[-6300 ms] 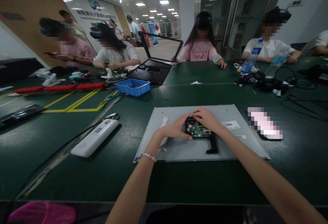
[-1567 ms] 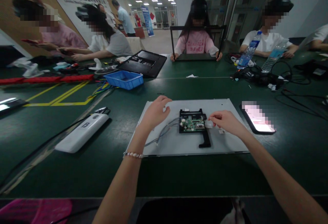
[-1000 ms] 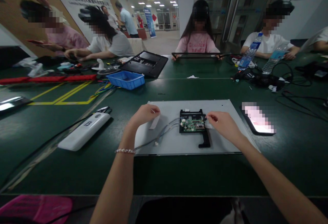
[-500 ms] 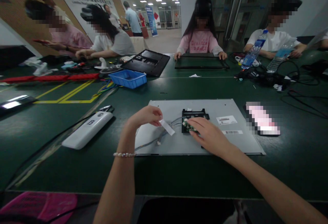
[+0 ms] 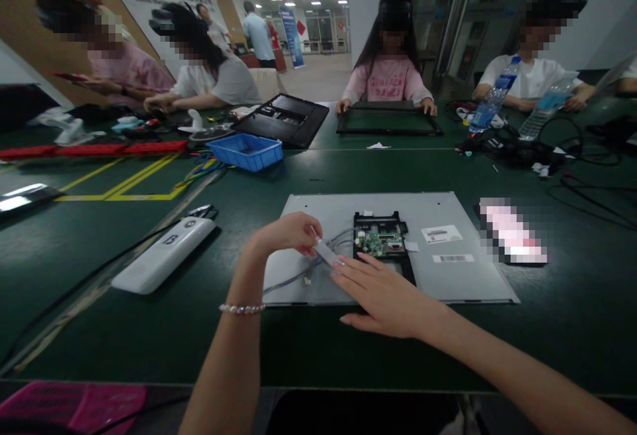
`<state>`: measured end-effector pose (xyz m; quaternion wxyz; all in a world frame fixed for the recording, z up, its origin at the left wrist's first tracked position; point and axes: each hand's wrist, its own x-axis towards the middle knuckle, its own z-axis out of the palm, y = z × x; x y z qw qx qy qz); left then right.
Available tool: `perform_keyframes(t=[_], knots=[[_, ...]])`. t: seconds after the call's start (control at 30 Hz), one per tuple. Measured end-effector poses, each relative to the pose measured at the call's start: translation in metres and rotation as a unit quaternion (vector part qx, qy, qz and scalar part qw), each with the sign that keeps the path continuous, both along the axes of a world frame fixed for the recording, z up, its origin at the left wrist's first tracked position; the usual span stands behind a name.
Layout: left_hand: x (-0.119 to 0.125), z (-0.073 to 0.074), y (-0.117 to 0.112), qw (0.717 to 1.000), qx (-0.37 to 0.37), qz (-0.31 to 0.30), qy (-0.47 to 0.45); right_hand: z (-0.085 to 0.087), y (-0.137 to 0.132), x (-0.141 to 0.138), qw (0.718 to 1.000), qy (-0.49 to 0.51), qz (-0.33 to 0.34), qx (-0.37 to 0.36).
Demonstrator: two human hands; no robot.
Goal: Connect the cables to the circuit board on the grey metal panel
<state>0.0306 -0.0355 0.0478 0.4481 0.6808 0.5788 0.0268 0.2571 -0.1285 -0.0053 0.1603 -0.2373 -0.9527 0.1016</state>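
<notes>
A grey metal-backed panel (image 5: 432, 204) lies flat on the green table in front of me. My left hand (image 5: 291, 233) pinches one end of a whitish strip of tape (image 5: 326, 251) above the panel's left half. At the strip's other end are the fingertips of my right hand (image 5: 381, 296), stretched out and palm down over the panel's near edge. Just beyond that hand, a green circuit board (image 5: 381, 244) sits in a black bracket (image 5: 408, 269) on the panel. Thin grey cables (image 5: 288, 281) run from the board leftward, partly under the tape.
A phone (image 5: 512, 233) lies right of the panel, a white power bank (image 5: 166, 252) to the left. Farther off stand a blue bin (image 5: 246, 153) and two bottles (image 5: 497, 97). Across the table, a person holds a black frame (image 5: 388, 132); other people sit nearby.
My right hand has moved from the circuit board toward me and left to the tape's end, uncovering the board. My left hand keeps its pinch on the tape and has shifted slightly right.
</notes>
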Motion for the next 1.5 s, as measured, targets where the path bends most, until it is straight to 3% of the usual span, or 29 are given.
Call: perform_keyframes(t=[0.23, 0.37, 0.47, 0.57, 0.67, 0.83, 1.03, 1.5], knots=[[-0.002, -0.005, 0.003, 0.998, 0.033, -0.036, 0.035, -0.003, 0.002, -0.002, 1.0, -0.014, 0.02, -0.006], [-0.003, 0.001, 0.006, 0.982, 0.16, -0.08, 0.057, -0.003, 0.002, -0.003, 1.0, -0.005, 0.021, -0.01], [0.003, 0.009, 0.004, 0.969, 0.225, -0.1, 0.013, -0.001, 0.003, -0.004, 1.0, -0.003, 0.02, -0.011], [0.009, 0.012, -0.001, 0.973, 0.154, -0.172, -0.015, 0.001, 0.003, -0.004, 1.0, -0.002, 0.02, -0.014], [0.01, 0.003, -0.001, 0.971, 0.1, -0.214, 0.045, 0.002, 0.003, -0.004, 1.0, 0.0, 0.022, -0.014], [0.004, -0.013, 0.006, 0.962, 0.126, -0.193, 0.146, 0.004, 0.003, -0.003, 1.0, 0.001, 0.019, -0.016], [0.006, -0.019, 0.007, 0.96, 0.108, -0.167, 0.198, 0.001, 0.003, -0.005, 1.0, 0.005, 0.006, 0.0], [-0.005, -0.024, 0.014, 0.976, 0.084, -0.153, 0.133, -0.003, 0.0, -0.002, 1.0, 0.009, -0.018, 0.008]])
